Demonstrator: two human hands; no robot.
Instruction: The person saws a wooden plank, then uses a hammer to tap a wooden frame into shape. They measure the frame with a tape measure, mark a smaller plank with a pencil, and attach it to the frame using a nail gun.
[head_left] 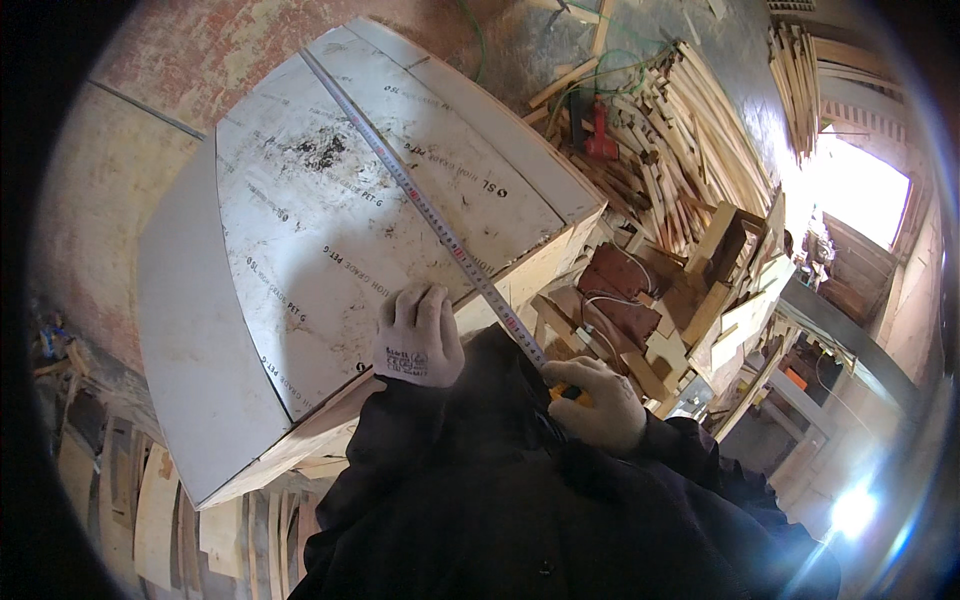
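A large white-faced panel, printed and smudged with dark dirt, lies before me on a pale wooden base. Across it runs the drawn-out blade of a tape measure, from the far edge to the near right edge and on toward me. My right hand, in a light work glove, is closed around the yellow tape case at my body, mostly hidden by the fingers. My left hand, also gloved, rests on the panel's near edge, left of the blade. Its fingers lie on the surface and hold nothing.
To the right lie piled wooden strips and a wooden crate among offcuts. A red tool stands by the strips. More boards are at the lower left. A thin green cord crosses the floor behind.
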